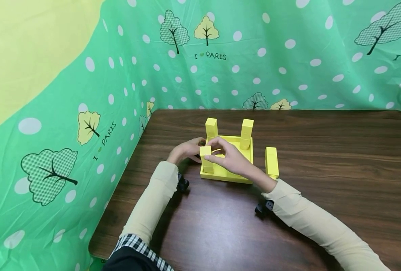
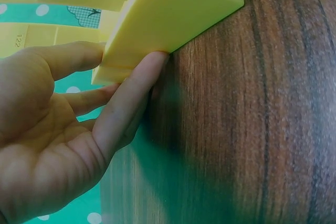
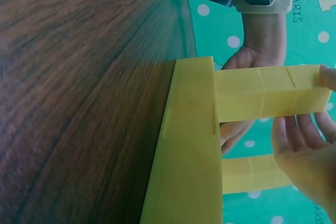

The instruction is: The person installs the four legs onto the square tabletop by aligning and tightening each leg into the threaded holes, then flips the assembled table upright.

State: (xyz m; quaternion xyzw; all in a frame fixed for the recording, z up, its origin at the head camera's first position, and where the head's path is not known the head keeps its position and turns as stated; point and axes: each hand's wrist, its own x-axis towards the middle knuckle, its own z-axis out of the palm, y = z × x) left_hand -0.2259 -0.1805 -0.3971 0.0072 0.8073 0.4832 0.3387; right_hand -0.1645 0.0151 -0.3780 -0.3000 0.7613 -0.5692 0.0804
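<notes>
A shallow square yellow tray (image 1: 227, 180) lies on the table with upright yellow posts at its corners. My right hand (image 1: 233, 159) pinches the upper part of the near-left post (image 1: 207, 165) between thumb and fingers; in the right wrist view this post (image 3: 247, 93) stands against the tray's corner (image 3: 191, 103). At the tray's left side, my left hand (image 1: 186, 148) grips the wall, thumb on one face and fingers on another in the left wrist view. Two more posts rise at the back, a left one (image 1: 211, 127) and a right one (image 1: 247, 131).
Right of the tray, a separate yellow post (image 1: 272, 162) with a small round end is on the brown wooden table (image 1: 329, 165). A green polka-dot cloth (image 1: 271, 67) hangs behind the table and along its left side.
</notes>
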